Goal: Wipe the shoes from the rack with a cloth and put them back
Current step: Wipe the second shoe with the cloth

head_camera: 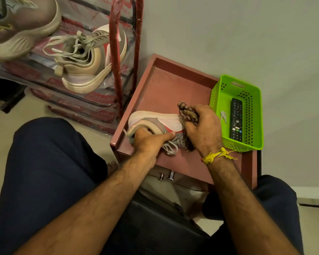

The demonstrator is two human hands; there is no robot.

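A beige and white sneaker with a red stripe (pixel 155 122) lies on its side on the reddish-brown cabinet top (pixel 166 85). My left hand (pixel 147 142) grips it at the collar, fingers inside the opening. My right hand (pixel 203 129) is closed on a brown patterned cloth (pixel 187 111) pressed against the sneaker's front part. The matching sneaker (pixel 88 59) rests on a shelf of the red-framed shoe rack (pixel 116 57) at upper left, laces loose. A grey sneaker (pixel 20 26) sits on a higher shelf at the top left corner.
A green plastic basket (pixel 228 91) holding a black remote control (pixel 236 120) stands on the cabinet's right side against the wall. Two metal drawer knobs (pixel 167 176) stick out below the cabinet edge. My knees in dark trousers flank the cabinet.
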